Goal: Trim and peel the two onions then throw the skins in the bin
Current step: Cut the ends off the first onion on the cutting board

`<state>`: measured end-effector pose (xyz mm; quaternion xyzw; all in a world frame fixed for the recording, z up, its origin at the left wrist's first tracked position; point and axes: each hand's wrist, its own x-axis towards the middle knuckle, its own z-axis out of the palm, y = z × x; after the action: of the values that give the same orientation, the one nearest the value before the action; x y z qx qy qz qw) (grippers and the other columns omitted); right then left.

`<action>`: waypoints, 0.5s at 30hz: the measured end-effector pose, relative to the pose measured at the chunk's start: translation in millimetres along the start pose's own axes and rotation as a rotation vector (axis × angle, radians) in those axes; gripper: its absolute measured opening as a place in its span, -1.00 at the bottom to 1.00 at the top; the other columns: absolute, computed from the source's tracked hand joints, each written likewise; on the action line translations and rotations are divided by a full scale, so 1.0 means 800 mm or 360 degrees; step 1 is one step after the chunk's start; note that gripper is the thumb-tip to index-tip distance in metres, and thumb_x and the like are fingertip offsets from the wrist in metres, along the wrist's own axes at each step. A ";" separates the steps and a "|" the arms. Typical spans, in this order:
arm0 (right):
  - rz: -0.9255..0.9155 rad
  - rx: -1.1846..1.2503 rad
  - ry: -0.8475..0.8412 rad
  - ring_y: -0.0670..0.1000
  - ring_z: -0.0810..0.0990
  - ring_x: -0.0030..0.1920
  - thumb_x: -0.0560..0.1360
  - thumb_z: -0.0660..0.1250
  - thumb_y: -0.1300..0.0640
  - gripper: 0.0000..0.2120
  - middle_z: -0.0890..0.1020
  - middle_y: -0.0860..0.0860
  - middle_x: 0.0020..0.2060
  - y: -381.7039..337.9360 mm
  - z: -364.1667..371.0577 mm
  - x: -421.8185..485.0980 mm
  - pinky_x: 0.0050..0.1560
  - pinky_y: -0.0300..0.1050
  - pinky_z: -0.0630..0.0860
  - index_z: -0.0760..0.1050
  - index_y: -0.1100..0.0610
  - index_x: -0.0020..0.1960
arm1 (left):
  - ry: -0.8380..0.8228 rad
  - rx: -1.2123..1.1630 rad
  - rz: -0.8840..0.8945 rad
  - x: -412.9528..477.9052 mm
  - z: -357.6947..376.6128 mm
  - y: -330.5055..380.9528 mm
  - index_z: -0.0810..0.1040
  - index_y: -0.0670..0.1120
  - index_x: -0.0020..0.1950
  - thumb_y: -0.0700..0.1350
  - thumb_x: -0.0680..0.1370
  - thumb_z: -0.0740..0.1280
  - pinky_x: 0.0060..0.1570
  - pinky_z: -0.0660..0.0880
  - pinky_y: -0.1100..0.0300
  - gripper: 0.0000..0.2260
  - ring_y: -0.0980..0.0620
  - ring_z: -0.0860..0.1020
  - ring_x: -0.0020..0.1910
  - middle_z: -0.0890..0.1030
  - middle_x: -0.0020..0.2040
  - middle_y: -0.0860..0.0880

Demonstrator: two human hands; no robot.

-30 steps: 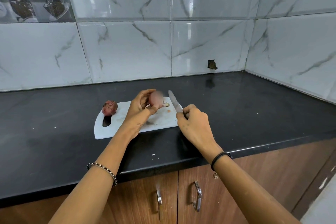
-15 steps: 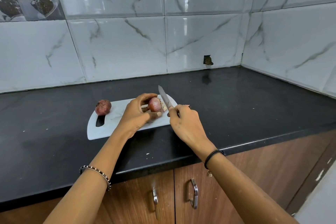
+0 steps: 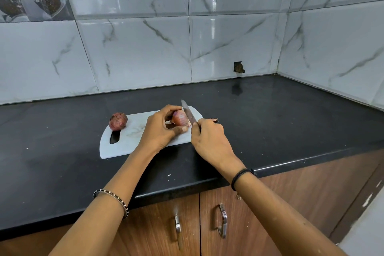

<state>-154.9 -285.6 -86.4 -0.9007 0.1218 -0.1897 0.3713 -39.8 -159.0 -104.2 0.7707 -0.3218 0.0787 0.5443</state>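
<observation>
Spanning the view from side to side, the polished black stone countertop (image 3: 270,122) runs into a corner of glossy white, grey-veined wall tiles (image 3: 135,52), with brown wood-grain cabinet doors (image 3: 259,214) below its front edge. Near that edge lies a white plastic cutting board (image 3: 133,131) with a slot handle at its left end.

Both hands work over the board's right end. The left hand (image 3: 160,131) has its fingers and thumb curled round a small reddish-purple onion (image 3: 179,118). I cannot tell whether the onion rests on the board or is lifted just off it. The right hand (image 3: 207,137) is wrapped round the handle of a short steel-bladed kitchen knife (image 3: 189,112). Its blade lies against the onion's right end, tip pointing away toward the wall.

A second round red onion (image 3: 118,121), skin still on, sits untouched at the board's left end, just above the slot. A small pale scrap of skin (image 3: 214,119) shows just beyond the right knuckles. No bin is in sight.

The step in hand looks like trimming the end of the first onion. The next move probably calls for a short, firm press of the blade through that end, with the left fingertips kept clear of the edge. After that, the loosened skin can be caught and peeled away.
</observation>
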 end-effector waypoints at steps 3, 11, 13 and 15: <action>0.0011 0.0079 0.0061 0.09 0.41 -0.29 0.66 0.13 0.11 -0.72 0.42 0.09 -0.23 -0.001 0.003 0.005 -0.34 -0.21 0.41 0.35 0.11 -0.22 | 0.0030 0.0070 -0.0003 0.000 0.003 0.001 0.61 -0.01 0.25 -0.26 0.38 0.61 0.16 0.58 0.25 -0.52 0.17 0.63 0.14 0.69 0.11 0.04; 0.0063 0.0138 0.0065 0.17 0.41 -0.38 0.59 0.15 0.18 -0.65 0.43 0.13 -0.34 -0.012 0.001 0.010 -0.33 -0.07 0.43 0.19 0.11 -0.36 | 0.0013 0.0279 -0.0068 0.004 0.005 0.004 0.59 -0.01 0.33 -0.24 0.44 0.54 0.25 0.56 0.09 -0.53 0.05 0.64 0.15 0.69 0.15 -0.01; 0.0072 0.0084 0.0057 0.17 0.43 -0.36 0.60 0.15 0.17 -0.66 0.45 0.16 -0.27 -0.015 0.001 0.014 -0.30 -0.04 0.47 0.20 0.09 -0.35 | -0.0027 0.0396 -0.0054 0.003 0.005 0.006 0.58 0.04 0.36 -0.21 0.46 0.53 0.22 0.57 0.06 -0.52 0.02 0.64 0.15 0.69 0.15 0.01; 0.0090 0.0056 0.0053 0.18 0.42 -0.35 0.62 0.14 0.15 -0.65 0.45 0.18 -0.22 -0.018 0.000 0.017 -0.27 0.00 0.52 0.20 0.09 -0.34 | -0.0048 0.0454 -0.0046 0.002 0.006 0.007 0.57 0.08 0.37 -0.19 0.47 0.51 0.18 0.57 0.05 -0.52 0.02 0.64 0.14 0.69 0.13 0.01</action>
<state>-141.9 -280.3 -72.6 -0.8870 0.1500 -0.1962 0.3901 -42.6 -164.9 -101.0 0.8460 -0.3044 0.1040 0.4253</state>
